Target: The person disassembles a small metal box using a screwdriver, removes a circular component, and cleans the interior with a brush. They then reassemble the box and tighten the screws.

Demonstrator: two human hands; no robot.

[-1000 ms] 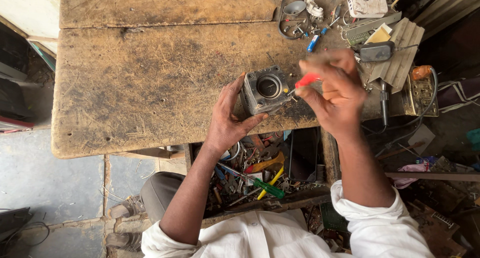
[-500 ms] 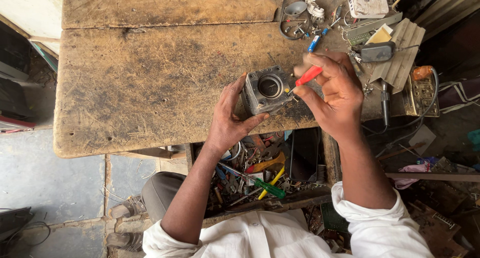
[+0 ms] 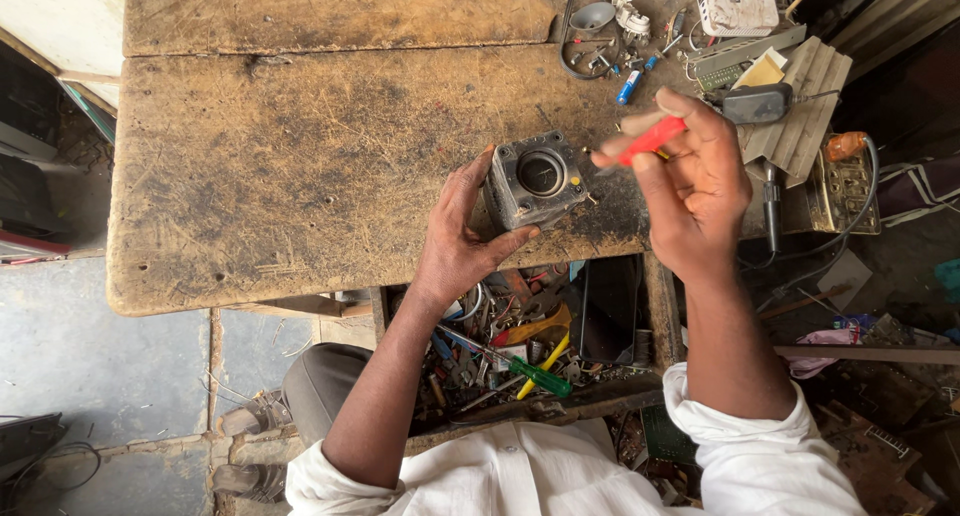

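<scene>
The fingers [image 3: 668,136] of the right hand [image 3: 700,191] are pinching a red-handled screwdriver [image 3: 650,139], closed tight around its handle and holding it just above and to the right of a small square metal housing [image 3: 535,179]. The left hand [image 3: 462,238] is gripping that housing from its left side, thumb curled under the lower edge, bracing it near the front edge of the worn wooden surface [image 3: 300,166]. The housing's round opening is facing up and the tool's tip is not touching it, so the work on it appears to be under way rather than finished; no loose part lies beside it. Compared with half a second earlier, the screwdriver is lifting away to the right of the housing, where it had been closer to its edge. Beyond the hands, a blue pen [image 3: 627,87] and small parts are lying at the far edge, and a green-handled screwdriver [image 3: 540,376] is resting in the open drawer [image 3: 560,408] below.
</scene>
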